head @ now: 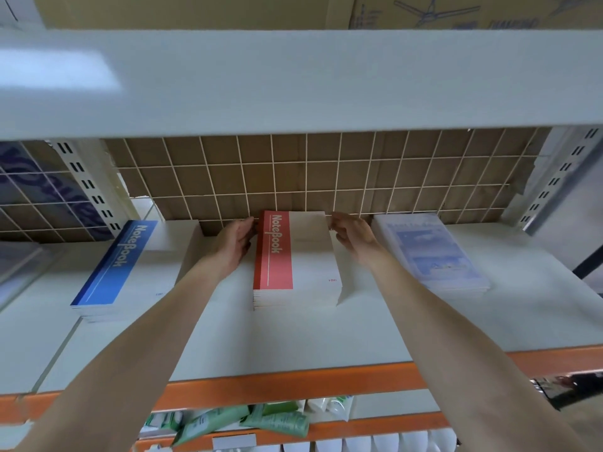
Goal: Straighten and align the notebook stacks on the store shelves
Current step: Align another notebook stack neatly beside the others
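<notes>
Head view: my left hand [235, 243] presses its fingers against the far left edge of the red-banded stack of paper notebooks [295, 260], fingers fairly straight, thumb on the side. My right hand [350, 234] pinches the stack's far right corner with curled fingertips. That stack sits mid-shelf on the white flat shelf board [293, 340], its back end near the wire grid backing [293, 177] — thin pale wires over brown cardboard. Three stacks lie on this board: the red one between my hands, a blue-banded notebook stack [127, 269] to the left, angled, and a pale blue printed stack in glossy wrap [430, 252] to the right. An orange metal rail [293, 384] edges the shelf front — green tubes [270, 420] lie jumbled below.
</notes>
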The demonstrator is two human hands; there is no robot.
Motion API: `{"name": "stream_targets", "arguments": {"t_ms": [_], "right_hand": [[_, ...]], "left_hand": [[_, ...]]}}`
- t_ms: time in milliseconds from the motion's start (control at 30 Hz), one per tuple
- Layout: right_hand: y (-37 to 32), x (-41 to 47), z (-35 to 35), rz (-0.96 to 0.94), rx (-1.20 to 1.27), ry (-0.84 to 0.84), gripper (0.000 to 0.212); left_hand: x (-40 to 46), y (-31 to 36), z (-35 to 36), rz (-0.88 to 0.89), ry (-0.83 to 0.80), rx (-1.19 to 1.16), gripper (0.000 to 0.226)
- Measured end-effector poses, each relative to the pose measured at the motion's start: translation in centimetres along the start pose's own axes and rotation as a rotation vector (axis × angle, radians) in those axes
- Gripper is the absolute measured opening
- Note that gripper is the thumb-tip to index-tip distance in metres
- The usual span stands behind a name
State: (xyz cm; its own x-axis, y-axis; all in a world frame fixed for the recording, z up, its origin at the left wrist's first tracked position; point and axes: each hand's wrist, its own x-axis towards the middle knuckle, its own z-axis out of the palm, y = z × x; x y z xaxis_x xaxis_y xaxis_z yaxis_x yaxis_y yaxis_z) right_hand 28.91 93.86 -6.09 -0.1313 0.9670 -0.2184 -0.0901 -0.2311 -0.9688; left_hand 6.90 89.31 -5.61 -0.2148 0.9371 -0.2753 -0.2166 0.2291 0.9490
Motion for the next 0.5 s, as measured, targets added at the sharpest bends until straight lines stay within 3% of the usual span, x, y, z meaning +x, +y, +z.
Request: {"name": "stream_targets", "arguments": {"t_ms": [200,333,500], "right_hand": [[1.2,-2.1,-1.3,-0.019,0.01,-0.01,0.023],[2.0,-3.1,-1.5,-0.021,0.062,-0.015,0.031],[2.0,-3.8,-1.0,0.024,0.054,-0.015,0.023]], "left_hand": [[-2.8,-2.6,-2.6,0.005,-0.092,-0.083,0.045],[-4.5,-3.3,-3.2,0.063,-0.061,-0.033,0.04],[-5.7,-3.6,-3.1,0.07,-0.09,-0.021,0.036]]}}
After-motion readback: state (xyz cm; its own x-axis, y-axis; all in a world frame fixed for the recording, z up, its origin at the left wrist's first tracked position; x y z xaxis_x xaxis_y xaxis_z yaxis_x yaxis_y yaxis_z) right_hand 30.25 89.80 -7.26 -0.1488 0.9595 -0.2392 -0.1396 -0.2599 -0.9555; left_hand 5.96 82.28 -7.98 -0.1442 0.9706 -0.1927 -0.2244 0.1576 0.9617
